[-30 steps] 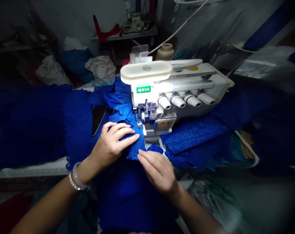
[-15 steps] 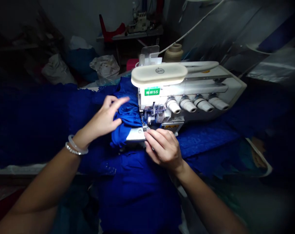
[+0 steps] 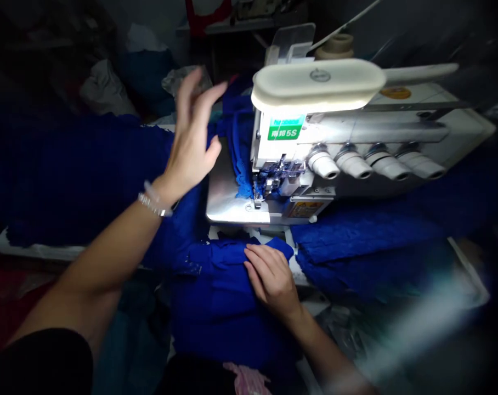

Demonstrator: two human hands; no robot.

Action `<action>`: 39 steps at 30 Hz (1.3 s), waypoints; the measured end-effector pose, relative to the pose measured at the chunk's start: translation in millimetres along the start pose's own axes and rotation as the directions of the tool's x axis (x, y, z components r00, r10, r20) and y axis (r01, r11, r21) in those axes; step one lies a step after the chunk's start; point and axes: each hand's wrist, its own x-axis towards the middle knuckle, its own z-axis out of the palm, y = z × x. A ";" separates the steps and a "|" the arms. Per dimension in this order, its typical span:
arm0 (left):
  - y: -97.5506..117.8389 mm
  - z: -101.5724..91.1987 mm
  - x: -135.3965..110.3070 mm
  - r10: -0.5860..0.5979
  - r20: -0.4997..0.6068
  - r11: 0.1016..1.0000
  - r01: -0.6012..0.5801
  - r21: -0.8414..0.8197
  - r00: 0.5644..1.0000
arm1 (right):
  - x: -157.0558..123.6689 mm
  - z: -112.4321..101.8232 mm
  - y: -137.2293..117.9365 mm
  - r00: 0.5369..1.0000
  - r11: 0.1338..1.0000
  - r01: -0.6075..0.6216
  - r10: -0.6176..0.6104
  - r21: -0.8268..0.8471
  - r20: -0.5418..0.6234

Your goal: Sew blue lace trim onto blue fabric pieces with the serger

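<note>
My left hand is raised to the left of the sewing machine, its fingers spread and holding nothing. Beneath the wrist lies dark blue fabric. My right hand is at the upper edge of a blue fabric piece, just in front of the machine's metal plate. Its fingers are bent onto the cloth, thumb to the left; the underside of the grip is hidden. A blue lace-edged strip lies on the plate, running back from the presser foot.
A lit lamp hangs over the machine head. Blue fabric piles lie on the left and the right. A thread cone stands behind. Pale bags sit at the back left.
My left hand has lifted off the bunched blue fabric and moved up. My right hand has dropped from the plate to the fabric in front. The bunched fabric has gone back off the plate; the view has shifted.
</note>
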 end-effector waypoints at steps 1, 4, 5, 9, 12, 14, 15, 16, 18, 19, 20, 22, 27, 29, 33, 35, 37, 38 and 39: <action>10.1 -7.9 -29.9 -0.080 -0.153 0.997 0.076 -0.033 0.985 | -0.4 0.6 1.8 1.000 1.000 -0.014 0.014 0.008 -0.004; 40.0 -21.4 -117.9 -0.333 -0.084 0.919 0.303 -0.253 0.939 | 0.4 2.2 4.1 0.998 0.996 -0.068 0.068 0.057 -0.010; 48.5 -22.0 -141.1 -0.310 0.018 0.910 0.302 -0.283 0.951 | 1.4 2.6 4.0 0.996 0.992 -0.093 0.094 0.081 -0.008; 69.3 -16.8 -187.6 -0.223 0.400 0.851 0.377 -0.365 0.889 | 6.1 -1.5 0.3 0.985 0.971 -0.172 0.174 0.164 0.004; 75.0 -19.3 -188.7 -0.319 0.450 0.771 0.504 -0.389 0.834 | 7.3 -12.6 -10.7 0.978 0.967 -0.179 0.195 0.182 -0.071; 79.2 -25.5 -183.8 -0.375 0.458 0.688 0.573 -0.445 0.806 | 7.7 -20.9 -23.5 0.977 0.966 -0.156 0.182 0.207 -0.110; 82.1 -29.2 -180.5 -0.385 0.459 0.646 0.589 -0.485 0.800 | 8.3 -24.2 -30.8 0.979 0.956 -0.154 0.182 0.249 -0.091; 85.5 -32.8 -176.8 -0.379 0.458 0.609 0.589 -0.532 0.804 | 9.3 -26.6 -38.3 0.981 0.933 -0.172 0.193 0.317 -0.035; 92.8 -38.8 -167.5 -0.333 0.437 0.530 0.549 -0.646 0.836 | 12.4 -29.0 -51.2 0.959 0.830 -0.285 0.245 0.479 0.145; 95.9 -40.9 -162.0 -0.310 0.417 0.485 0.519 -0.704 0.854 | 14.3 -29.5 -55.9 0.927 0.755 -0.375 0.289 0.538 0.240; 98.3 -42.4 -156.2 -0.297 0.399 0.431 0.495 -0.755 0.868 | 16.1 -30.0 -59.3 0.881 0.664 -0.473 0.338 0.578 0.332; 100.2 -43.2 -145.0 -0.302 0.401 0.289 0.484 -0.826 0.865 | 18.7 -32.0 -62.2 0.765 0.438 -0.642 0.425 0.629 0.484; 96.1 -37.1 -129.3 -0.181 0.622 -0.084 0.618 -0.782 0.762 | 16.7 -41.9 -60.0 0.675 0.152 -0.682 0.507 0.716 0.536; 94.8 -35.4 -126.7 -0.106 0.701 -0.154 0.685 -0.712 0.705 | 15.1 -45.3 -58.7 0.721 0.276 -0.620 0.569 0.734 0.395; 93.9 -37.9 -114.9 -0.127 0.720 0.001 0.726 -0.688 0.683 | 17.6 -48.4 -54.1 0.863 0.615 -0.393 0.503 0.684 0.043; 93.0 -37.8 -104.2 -0.141 0.657 0.185 0.671 -0.718 0.741 | 21.5 -46.1 -50.2 0.889 0.702 -0.341 0.457 0.625 -0.029; 91.4 -32.5 -92.7 -0.160 0.496 0.408 0.515 -0.754 0.853 | 25.8 -40.0 -44.8 0.864 0.716 -0.367 0.499 0.594 -0.069; 90.5 -27.6 -87.4 -0.151 0.387 0.527 0.405 -0.747 0.910 | 27.7 -35.8 -41.4 0.838 0.712 -0.386 0.537 0.586 -0.101; 89.8 -21.5 -83.0 -0.121 0.284 0.643 0.293 -0.708 0.951 | 29.1 -31.1 -37.6 0.809 0.708 -0.407 0.573 0.577 -0.133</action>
